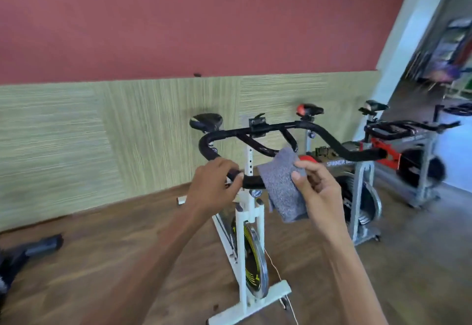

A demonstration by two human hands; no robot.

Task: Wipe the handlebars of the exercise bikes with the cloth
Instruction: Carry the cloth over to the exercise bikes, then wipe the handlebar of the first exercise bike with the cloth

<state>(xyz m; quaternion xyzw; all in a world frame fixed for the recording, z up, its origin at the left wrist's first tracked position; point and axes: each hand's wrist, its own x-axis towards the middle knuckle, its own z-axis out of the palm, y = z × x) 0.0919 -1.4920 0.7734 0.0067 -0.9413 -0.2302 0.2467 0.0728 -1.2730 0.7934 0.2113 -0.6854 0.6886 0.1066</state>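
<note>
A white exercise bike (246,220) stands in front of me with black handlebars (324,134) that curve out to both sides. My left hand (214,184) is closed around the near left grip of the handlebars. My right hand (316,187) pinches a grey cloth (281,184) by its upper right edge. The cloth drapes over the end of that left grip, just right of my left hand, and hangs down below it.
Two more exercise bikes stand to the right: a grey one (357,197) marked SPINNER and a red-and-grey one (413,161) with its own black handlebars. A dark object (38,245) lies on the wooden floor at the left. The wall is close behind the bikes.
</note>
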